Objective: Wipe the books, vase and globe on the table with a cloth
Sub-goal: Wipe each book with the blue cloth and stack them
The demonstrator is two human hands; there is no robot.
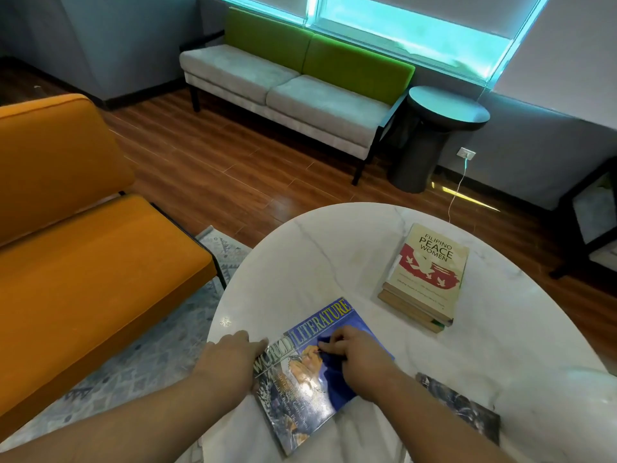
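A blue "World Literature" book (305, 392) lies flat near the front of the white marble table (334, 255). My right hand (357, 357) presses a dark blue cloth (334, 369) onto its cover, fingers curled over the cloth. My left hand (230, 359) rests on the book's left edge with fingers laid flat. A stack of books (425, 279) topped by "Filipino Peace Women" sits at the table's far right. A dark-covered book (464, 406) lies at the front right. No vase or globe is identifiable; a blurred white shape (561, 406) fills the lower right.
An orange bench (83, 245) stands left of the table on a patterned rug (150, 355). A grey and green sofa (293, 88) and a round dark side table (440, 128) line the far wall. A white cable (455, 192) runs from a wall socket.
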